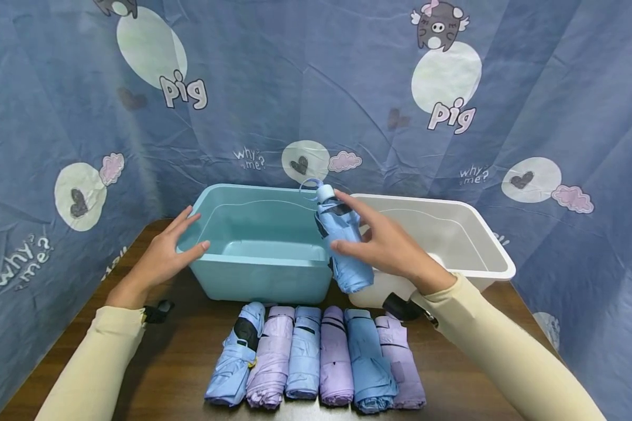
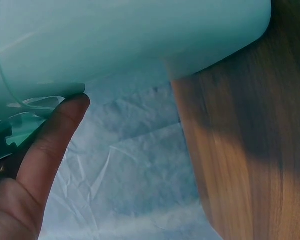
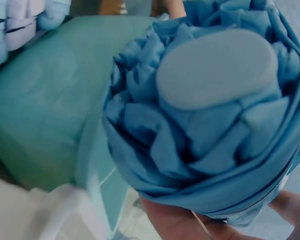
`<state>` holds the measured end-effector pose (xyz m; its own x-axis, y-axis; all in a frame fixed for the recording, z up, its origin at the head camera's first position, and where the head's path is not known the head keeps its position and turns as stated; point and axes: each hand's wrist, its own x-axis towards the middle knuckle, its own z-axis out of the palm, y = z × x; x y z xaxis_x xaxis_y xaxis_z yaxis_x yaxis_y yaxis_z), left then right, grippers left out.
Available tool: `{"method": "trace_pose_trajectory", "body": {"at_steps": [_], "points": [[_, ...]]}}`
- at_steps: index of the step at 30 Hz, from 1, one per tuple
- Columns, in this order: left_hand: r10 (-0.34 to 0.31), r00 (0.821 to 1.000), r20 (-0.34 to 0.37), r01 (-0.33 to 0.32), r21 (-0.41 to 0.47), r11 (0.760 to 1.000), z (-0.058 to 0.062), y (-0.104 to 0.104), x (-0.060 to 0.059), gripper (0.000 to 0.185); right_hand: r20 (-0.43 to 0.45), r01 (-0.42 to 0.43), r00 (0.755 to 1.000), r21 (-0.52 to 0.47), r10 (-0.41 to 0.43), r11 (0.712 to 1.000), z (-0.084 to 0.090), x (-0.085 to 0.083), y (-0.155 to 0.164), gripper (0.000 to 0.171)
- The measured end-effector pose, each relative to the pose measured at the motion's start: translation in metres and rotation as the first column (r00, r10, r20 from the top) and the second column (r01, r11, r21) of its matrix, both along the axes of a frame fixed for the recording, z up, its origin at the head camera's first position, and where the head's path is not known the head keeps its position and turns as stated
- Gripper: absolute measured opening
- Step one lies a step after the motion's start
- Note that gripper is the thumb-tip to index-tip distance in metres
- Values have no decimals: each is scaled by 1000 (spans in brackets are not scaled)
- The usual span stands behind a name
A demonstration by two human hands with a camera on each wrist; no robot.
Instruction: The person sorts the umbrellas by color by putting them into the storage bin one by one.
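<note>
My right hand (image 1: 387, 248) has its fingers and thumb curled round a folded blue umbrella (image 1: 341, 240) — a soft, crumpled fabric roll with a black strap near the top and a pale cap with a thin loop at its upper end. I hold it tilted, upper end leaning left, over the seam where the two tubs meet. From the right wrist, the umbrella's lower end (image 3: 205, 110) fills the view: bunched blue pleats gathered round a smooth, oval, grey-blue cap, with my palm underneath.

My left hand (image 1: 163, 254) lies with relaxed, nearly straight fingers on the near-left corner of the teal tub (image 1: 258, 275), thumb against the outer wall and fingers along the rim. The left wrist view shows the thumb (image 2: 50, 145) touching the glossy, rounded plastic edge (image 2: 130, 40); it pinches nothing.

The teal tub is a smooth rectangular bin with rounded corners, and the white tub (image 1: 474, 245) of the same shape sits touching its right side. Both stand on a dark wood-grain table (image 1: 179, 356).

In front of the tubs, a row of six folded umbrellas (image 1: 316, 354) lies side by side, touching — soft rolls alternating pale blue and lilac, the leftmost with a black strap. A wrinkled blue cloth backdrop (image 1: 316, 88) printed with pigs, hearts and clouds hangs behind.
</note>
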<state>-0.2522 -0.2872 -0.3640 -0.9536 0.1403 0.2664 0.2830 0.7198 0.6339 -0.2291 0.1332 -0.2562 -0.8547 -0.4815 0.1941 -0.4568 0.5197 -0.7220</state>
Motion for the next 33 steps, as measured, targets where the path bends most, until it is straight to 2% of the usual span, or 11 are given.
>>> {"method": "trace_pose_trajectory", "body": {"at_steps": [3, 8, 13, 17, 24, 33], "points": [[-4, 1000, 7, 4, 13, 1000, -1, 1, 1, 76, 11, 7, 1000, -13, -7, 1000, 2, -12, -14, 81], [-6, 1000, -18, 6, 24, 1000, 5, 1, -2, 75, 13, 31, 999, -20, -31, 999, 13, -30, -40, 80], [0, 1000, -20, 0, 26, 1000, 0, 0, -2, 75, 46, 61, 997, -29, -60, 998, 16, -43, -68, 81], [-11, 1000, -20, 11, 24, 1000, -5, -2, -1, 75, 122, 67, 991, -83, -56, 994, 12, -52, -94, 80], [-6, 1000, -5, 6, 16, 1000, -5, -2, 0, 79, 225, 70, 974, -199, -24, 978, 2, -73, -137, 81], [1, 1000, 31, -1, 13, 1000, -3, -1, 1, 85, 335, 159, 937, -153, -101, 975, -15, -92, -180, 84]]}}
